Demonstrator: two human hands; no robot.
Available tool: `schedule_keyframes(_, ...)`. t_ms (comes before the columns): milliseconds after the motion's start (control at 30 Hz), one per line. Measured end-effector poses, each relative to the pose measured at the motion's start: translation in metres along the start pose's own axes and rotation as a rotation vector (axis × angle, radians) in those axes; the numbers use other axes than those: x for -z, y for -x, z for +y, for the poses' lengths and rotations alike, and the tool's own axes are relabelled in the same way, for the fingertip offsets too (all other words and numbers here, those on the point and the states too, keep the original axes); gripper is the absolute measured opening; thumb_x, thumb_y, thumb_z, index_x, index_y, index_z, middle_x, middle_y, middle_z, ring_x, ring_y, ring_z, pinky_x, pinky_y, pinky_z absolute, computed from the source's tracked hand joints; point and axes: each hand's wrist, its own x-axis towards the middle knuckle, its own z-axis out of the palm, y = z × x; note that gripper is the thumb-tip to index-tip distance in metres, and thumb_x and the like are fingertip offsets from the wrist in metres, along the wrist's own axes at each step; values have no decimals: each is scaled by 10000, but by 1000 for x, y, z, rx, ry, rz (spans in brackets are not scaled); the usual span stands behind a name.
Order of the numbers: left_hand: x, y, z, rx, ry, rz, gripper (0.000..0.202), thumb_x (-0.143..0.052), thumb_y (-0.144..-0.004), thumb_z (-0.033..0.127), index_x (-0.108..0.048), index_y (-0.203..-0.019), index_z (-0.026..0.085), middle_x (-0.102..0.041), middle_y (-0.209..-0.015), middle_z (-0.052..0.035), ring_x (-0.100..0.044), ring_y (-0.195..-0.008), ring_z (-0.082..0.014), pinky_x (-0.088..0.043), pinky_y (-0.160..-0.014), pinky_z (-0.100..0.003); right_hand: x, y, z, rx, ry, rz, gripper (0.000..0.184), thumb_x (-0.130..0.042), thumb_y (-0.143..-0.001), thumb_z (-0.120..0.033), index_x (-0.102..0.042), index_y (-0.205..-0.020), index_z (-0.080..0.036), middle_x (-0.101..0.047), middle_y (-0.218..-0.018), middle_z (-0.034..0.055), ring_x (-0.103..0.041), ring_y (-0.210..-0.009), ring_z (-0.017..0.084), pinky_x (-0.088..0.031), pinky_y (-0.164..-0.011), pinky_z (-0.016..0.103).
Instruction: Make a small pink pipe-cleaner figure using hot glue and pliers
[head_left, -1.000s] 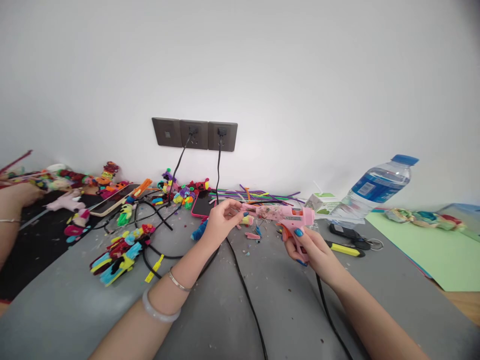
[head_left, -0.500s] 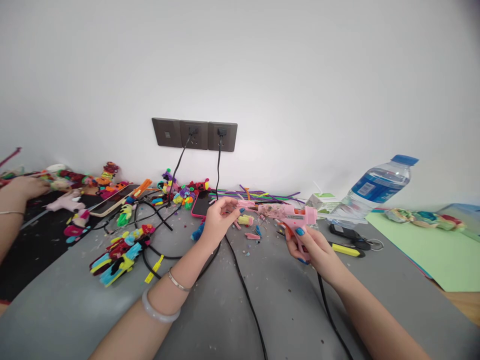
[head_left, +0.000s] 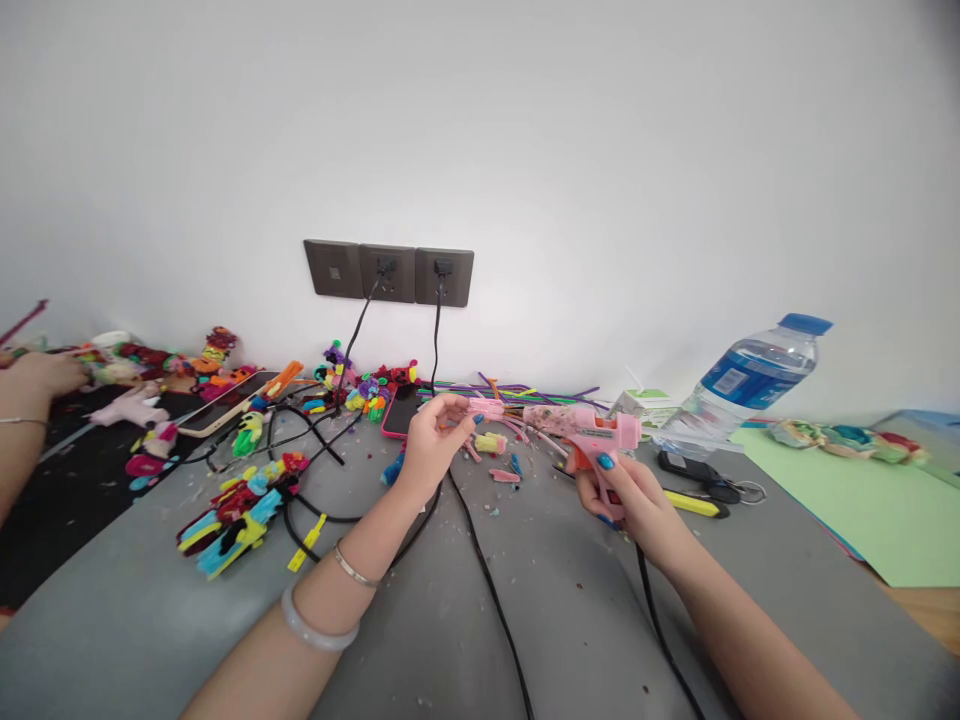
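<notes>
My right hand [head_left: 622,492] is wrapped round the handle of a pink hot glue gun [head_left: 592,428], its barrel pointing left and its black cord hanging below. My left hand [head_left: 442,437] pinches a small pink fuzzy piece [head_left: 487,408], which looks like bent pipe cleaner. The gun's nozzle is close to the right end of that piece; I cannot tell whether they touch. Under the hands lie a yellow fuzzy piece [head_left: 491,442] and a pink scrap [head_left: 505,476].
Purple and green pipe cleaners [head_left: 517,393] lie along the wall. A tilted water bottle [head_left: 750,380], a yellow cutter [head_left: 691,503] and black keys [head_left: 697,470] are at right. Fuzzy figures [head_left: 236,510] and black cords [head_left: 480,560] spread leftward. Another person's hand [head_left: 45,378] is at far left.
The glue gun in my right hand has shifted slightly right, a little away from my left fingers. The pink piece in my left hand shows more clearly.
</notes>
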Motion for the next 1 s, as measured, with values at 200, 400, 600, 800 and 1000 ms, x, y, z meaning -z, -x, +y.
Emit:
schedule_keyframes(200, -1, 0, 1, -1, -13, -42, 247, -740, -710, 325, -629, -857, 161, -640, -825, -42, -613, -763, -145, -539, -633, -232, -3, 1, -3, 24, -21, -4, 511, -361, -932, -662, -550, -909, -189, -409, -477, -49, -268, -422, 113, -208, -441, 275)
schedule_keyframes(400, -3, 0, 0, 26, 5, -83, 298, -755, -707, 371, -628, -873, 158, -617, -768, -28, -596, -705, -142, -543, -555, -231, -3, 2, 0, 20, -3, -33, 532, -343, -932, -668, -569, -873, -191, -414, -458, -49, -268, -410, 116, -221, -443, 280)
schedule_keyframes(600, -4, 2, -1, 41, 46, -109, 328, -751, -713, 405, -623, -879, 153, -587, -740, -18, -575, -664, -141, -557, -485, -246, -3, 2, 2, 38, -17, -54, 524, -347, -942, -653, -562, -850, -184, -408, -441, -58, -290, -408, 111, -246, -458, 278)
schedule_keyframes(800, -4, 2, 0, 47, 51, -99, 301, -743, -720, 372, -619, -882, 150, -585, -756, -21, -573, -669, -137, -551, -512, -245, -2, 2, 2, 24, -10, -42, 509, -356, -944, -645, -545, -819, -189, -412, -442, -53, -294, -416, 113, -230, -452, 275)
schedule_keyframes(1000, -1, 2, 0, 9, -8, -66, 259, -732, -731, 348, -630, -882, 165, -624, -822, -34, -606, -765, -148, -553, -618, -241, -2, 1, 0, 25, 21, -29, 510, -356, -944, -642, -543, -802, -190, -427, -441, -46, -312, -417, 114, -253, -454, 273)
